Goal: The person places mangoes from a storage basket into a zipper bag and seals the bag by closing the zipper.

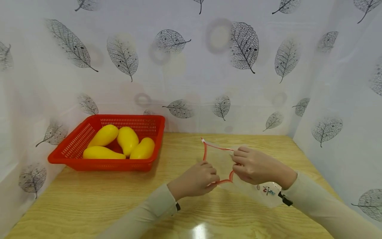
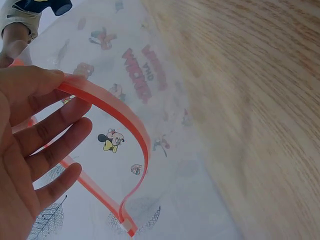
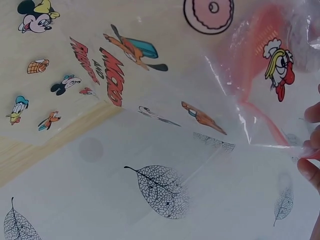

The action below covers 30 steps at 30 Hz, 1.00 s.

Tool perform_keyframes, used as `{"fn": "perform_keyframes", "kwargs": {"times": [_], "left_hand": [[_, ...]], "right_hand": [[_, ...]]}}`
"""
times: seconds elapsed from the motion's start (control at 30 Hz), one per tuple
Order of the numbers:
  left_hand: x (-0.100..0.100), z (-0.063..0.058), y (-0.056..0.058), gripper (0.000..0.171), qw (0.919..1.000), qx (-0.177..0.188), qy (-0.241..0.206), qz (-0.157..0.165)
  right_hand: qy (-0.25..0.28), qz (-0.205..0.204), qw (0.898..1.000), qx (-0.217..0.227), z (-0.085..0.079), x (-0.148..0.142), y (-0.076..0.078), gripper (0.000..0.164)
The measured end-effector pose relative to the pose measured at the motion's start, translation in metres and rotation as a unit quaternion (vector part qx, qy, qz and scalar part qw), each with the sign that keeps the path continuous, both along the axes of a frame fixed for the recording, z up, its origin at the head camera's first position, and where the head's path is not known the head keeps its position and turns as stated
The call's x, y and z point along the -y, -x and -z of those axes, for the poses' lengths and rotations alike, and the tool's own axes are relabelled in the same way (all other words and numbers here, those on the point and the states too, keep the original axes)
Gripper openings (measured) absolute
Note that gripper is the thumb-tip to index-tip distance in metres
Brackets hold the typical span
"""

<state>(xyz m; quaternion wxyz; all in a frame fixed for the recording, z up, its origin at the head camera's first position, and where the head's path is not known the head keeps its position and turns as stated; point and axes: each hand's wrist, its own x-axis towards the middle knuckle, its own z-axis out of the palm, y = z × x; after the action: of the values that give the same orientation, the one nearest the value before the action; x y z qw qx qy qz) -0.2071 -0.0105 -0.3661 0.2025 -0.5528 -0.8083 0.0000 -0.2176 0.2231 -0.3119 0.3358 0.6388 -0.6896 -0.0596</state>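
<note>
We lose part of the clear, red-edged plastic bag [image 1: 253, 195] behind the bare right hand [image 1: 258, 167] in the head view. The near wall of the red rectangular plastic basket [image 1: 107, 165] hides from us the undersides of two oblong yellow fruits [image 1: 102, 153]. The right wrist view's edge leaves us only that hand's fingertips [image 3: 310, 171].

Wears a long, plain, pale cream left sleeve [image 1: 143, 212], softly creased and ending at the wrist, and a matching right sleeve [image 1: 325, 209]. Shows a small black piece [image 1: 178, 206] at the left sleeve's end and a larger, angular black fitting [image 1: 285, 199] by the right one, blue-black and rounded in the left wrist view. Leaves the fingers [image 2: 57, 150] bare.
</note>
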Motion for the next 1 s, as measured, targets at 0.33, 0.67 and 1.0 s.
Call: {"fn": "perform_keyframes", "kwargs": {"times": [0.33,0.67,1.0], "left_hand": [[0.006,-0.008,0.008,0.006,0.9996,0.002,-0.024,-0.015],[0.019,-0.013,0.019,0.015,0.9987,0.019,-0.002,-0.047],[0.046,-0.032,0.022,0.037,0.9961,-0.007,0.014,-0.087]], "right_hand": [[0.006,-0.011,1.000,0.005,0.000,-0.001,0.005,0.034],[0.017,-0.021,1.000,0.011,-0.001,-0.002,0.007,0.033],[0.014,-0.024,1.000,0.005,-0.001,-0.002,0.009,0.030]]}}
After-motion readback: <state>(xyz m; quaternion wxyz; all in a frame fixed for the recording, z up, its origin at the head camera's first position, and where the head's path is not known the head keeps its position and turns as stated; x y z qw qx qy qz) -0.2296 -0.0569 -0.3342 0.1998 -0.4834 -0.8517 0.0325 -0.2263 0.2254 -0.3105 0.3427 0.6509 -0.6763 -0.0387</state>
